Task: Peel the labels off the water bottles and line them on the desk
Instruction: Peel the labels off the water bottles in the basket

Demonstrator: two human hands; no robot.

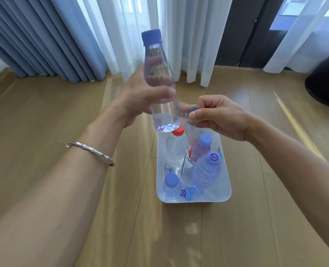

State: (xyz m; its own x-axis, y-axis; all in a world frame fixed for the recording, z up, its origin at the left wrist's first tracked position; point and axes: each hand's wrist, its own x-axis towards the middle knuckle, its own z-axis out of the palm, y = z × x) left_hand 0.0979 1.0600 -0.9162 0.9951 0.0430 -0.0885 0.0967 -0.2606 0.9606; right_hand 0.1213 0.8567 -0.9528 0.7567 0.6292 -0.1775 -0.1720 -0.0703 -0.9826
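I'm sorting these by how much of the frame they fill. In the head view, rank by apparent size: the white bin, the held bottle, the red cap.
1. white bin
2. held bottle, nearer the camera, so its true size is unsure
3. red cap

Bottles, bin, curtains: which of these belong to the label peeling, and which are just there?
Part of the job:
held bottle
clear label
left hand
right hand
white bin
red-capped bottle

Just there:
blue curtains
bracelet

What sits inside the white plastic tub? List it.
The white plastic tub holds clear bottles: one red-capped, several blue-capped, plus peeled labels. The raised bottle hides its far end.
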